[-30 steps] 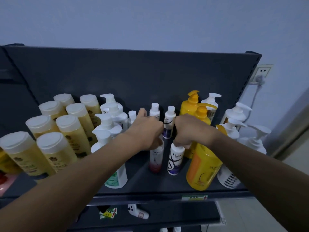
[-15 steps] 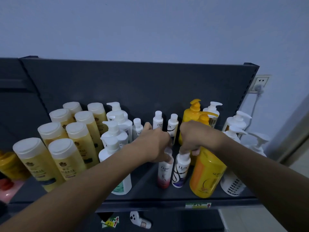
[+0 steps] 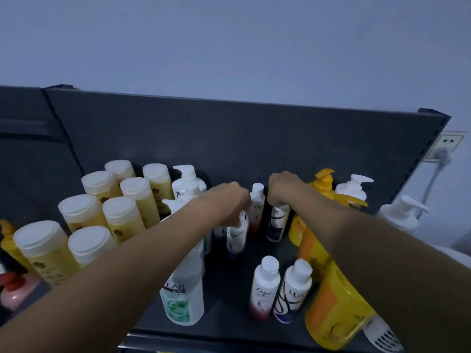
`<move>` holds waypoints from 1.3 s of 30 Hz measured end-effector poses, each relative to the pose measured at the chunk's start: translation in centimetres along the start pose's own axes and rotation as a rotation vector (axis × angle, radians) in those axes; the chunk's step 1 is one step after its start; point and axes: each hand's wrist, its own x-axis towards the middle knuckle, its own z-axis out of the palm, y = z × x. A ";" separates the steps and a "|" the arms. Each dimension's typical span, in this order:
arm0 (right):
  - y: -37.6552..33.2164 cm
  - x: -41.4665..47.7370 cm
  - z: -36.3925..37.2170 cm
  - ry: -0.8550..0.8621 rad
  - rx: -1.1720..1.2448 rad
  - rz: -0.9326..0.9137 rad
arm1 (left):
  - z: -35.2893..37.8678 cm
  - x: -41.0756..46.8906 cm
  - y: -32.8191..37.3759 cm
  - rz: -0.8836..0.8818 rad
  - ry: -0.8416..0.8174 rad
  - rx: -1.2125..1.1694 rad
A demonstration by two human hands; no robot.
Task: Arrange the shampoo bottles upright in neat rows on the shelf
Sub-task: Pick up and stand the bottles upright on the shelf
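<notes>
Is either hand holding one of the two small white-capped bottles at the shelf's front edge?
No. The left hand and right hand grip small bottles farther back; the front Dove bottle and Lux bottle stand free.

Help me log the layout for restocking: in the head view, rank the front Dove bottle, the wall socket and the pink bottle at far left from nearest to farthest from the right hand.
1. Front Dove bottle: below the right hand, near the shelf's front edge.
2. Wall socket: off to the right, on the wall.
3. Pink bottle: far left, at the picture's edge.
</notes>
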 end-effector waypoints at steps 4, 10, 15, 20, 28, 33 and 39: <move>0.7 0.8 1.1 0.067 -0.030 -0.014 | -0.2 -0.3 0.3 0.017 -0.020 0.018; 1.7 -1.2 1.0 0.002 -0.095 -0.005 | 0.0 -3.7 0.4 0.072 -0.093 -0.024; 1.7 -3.8 1.5 -0.153 -0.255 -0.014 | 0.1 -6.8 1.6 0.104 -0.126 -0.021; 1.7 -5.9 1.7 -0.182 -0.354 -0.032 | 0.0 -8.7 2.8 0.129 -0.121 -0.005; 0.3 -2.8 -2.0 -0.039 -0.147 -0.053 | -3.7 -5.2 -0.1 0.006 -0.037 -0.140; -1.5 2.7 -0.8 -0.031 0.005 -0.214 | -2.7 0.3 -3.0 -0.069 0.116 0.197; -1.8 3.9 1.2 0.028 -0.053 -0.276 | -0.4 2.2 -3.9 -0.032 -0.049 0.214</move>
